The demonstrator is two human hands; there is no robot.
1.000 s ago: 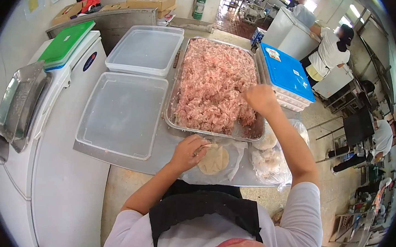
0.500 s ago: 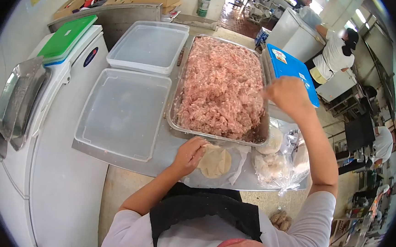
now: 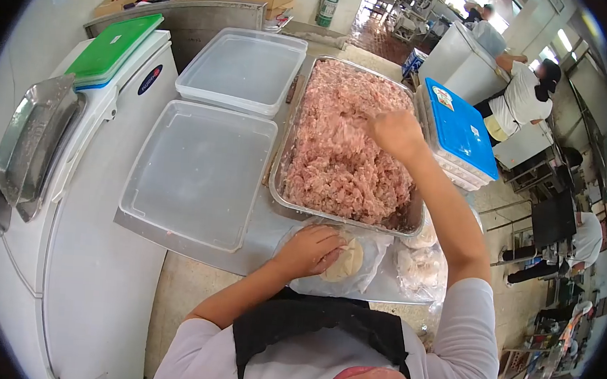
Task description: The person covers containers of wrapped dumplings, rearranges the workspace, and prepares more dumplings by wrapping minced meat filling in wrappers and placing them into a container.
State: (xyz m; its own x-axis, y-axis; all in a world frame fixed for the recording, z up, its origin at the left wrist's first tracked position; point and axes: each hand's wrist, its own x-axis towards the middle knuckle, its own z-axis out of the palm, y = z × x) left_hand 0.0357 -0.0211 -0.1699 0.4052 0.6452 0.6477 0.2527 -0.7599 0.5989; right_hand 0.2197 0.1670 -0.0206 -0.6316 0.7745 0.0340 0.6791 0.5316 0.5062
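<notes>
A deep metal tray point(image 3: 275, 198) is heaped with pale pink minced meat point(image 3: 341, 150). Over the upper middle of the meat is my right hand point(image 3: 397, 134), its fingers closed; whatever they grip is hidden. My left hand point(image 3: 310, 250) is curled just below the tray's near edge, fingers closed at a thin dough wrapper, its palm out of sight. Beside those fingertips a round, pale dough wrapper point(image 3: 346, 261) lies on a clear plastic sheet point(image 3: 376, 254). Right of it are bagged pale rounds point(image 3: 418, 264) in clear plastic.
Two translucent plastic containers point(image 3: 195, 175) stand left of the tray. Stacked boxes with a blue lid point(image 3: 463, 127) are at its right. A white freezer point(image 3: 102, 246) borders the table's left side, carrying a green lid point(image 3: 116, 48). A co-worker point(image 3: 521, 95) stands at back right.
My right hand has moved left from the tray's right edge to over the meat. My left hand has shifted slightly right and down, over the wrapper. The view has tilted slightly.
</notes>
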